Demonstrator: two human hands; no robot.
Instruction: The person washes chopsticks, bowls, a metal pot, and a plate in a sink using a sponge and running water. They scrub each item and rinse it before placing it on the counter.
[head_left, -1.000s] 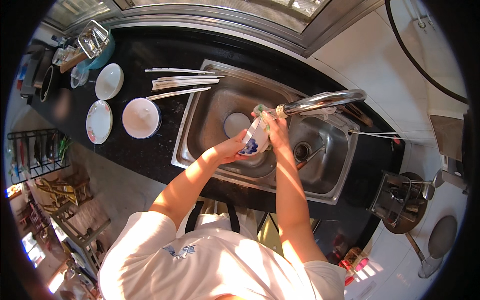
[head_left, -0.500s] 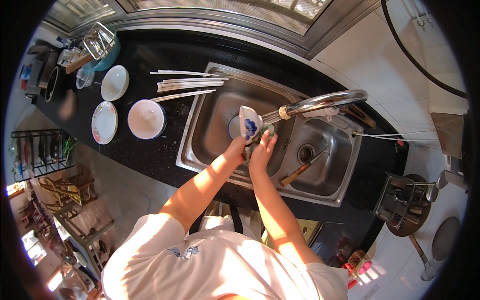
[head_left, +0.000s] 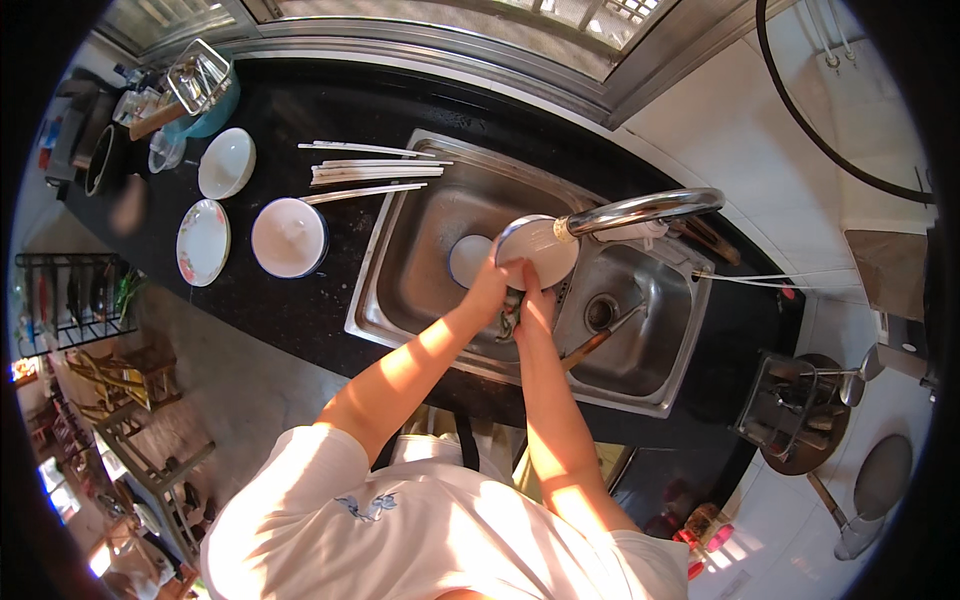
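Under the tap [head_left: 640, 208] I hold a white bowl [head_left: 545, 255] tilted with its inside facing up, and water streams into it. My left hand [head_left: 486, 288] is closed on its left rim. My right hand [head_left: 534, 300] grips the near side, its fingertips reaching over the rim. A crumpled greenish cloth [head_left: 507, 320] hangs below the bowl between my hands; which hand keeps hold of it is hidden. Another white bowl [head_left: 468, 262] with a dark rim lies in the large basin [head_left: 400, 270], partly behind my left hand.
A wooden-handled utensil [head_left: 590, 348] leans in the small basin [head_left: 650, 370]. Several white chopsticks [head_left: 370, 172] lie left of the sink, some overlapping its edge. Further left are a bowl [head_left: 290, 238], another bowl [head_left: 227, 164], a flowered plate [head_left: 203, 243] and a teal basin [head_left: 212, 118].
The bowl has moved right and turned from showing its blue-patterned outside to showing its inside under the water. My right hand's fingers have shifted to its rim, and the cloth now hangs lower.
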